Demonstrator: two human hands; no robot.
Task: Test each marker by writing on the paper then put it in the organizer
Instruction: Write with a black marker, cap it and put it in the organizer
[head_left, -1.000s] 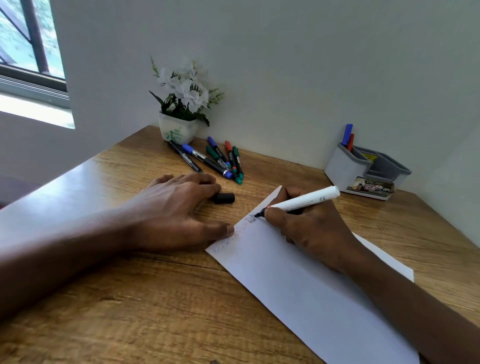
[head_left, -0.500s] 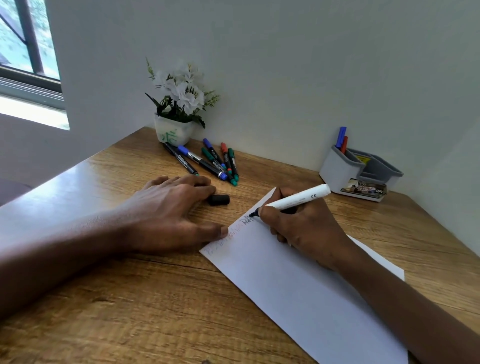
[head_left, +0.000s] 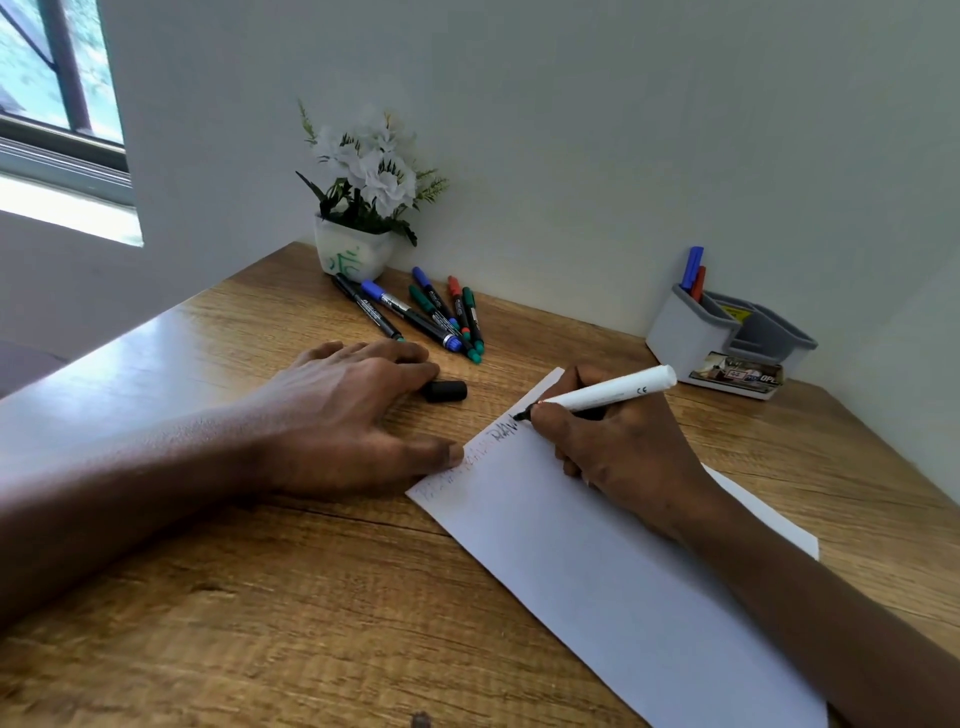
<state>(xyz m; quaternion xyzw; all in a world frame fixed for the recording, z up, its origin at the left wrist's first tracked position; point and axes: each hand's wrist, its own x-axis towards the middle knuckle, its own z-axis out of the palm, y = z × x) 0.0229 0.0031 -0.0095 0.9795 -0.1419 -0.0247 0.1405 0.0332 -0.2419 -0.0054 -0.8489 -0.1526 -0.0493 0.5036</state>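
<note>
Soft daylight, sharp centre, bent edges
Light enters by the window (head_left: 57, 93) at upper left; pale glare lies on the counter (head_left: 171, 353) near it; edges curve from the wide lens.

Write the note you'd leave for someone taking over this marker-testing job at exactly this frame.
The left hand lies flat on the table, thumb at the edge of the paper. The black cap lies beside its fingers.
The right hand grips the white marker, tip on the paper.
Done: a blue marker and a red marker stand in the organizer; scribbles run along the paper's edge.
Left: cap and store the white marker, then test the loose markers by the flower pot.
</note>
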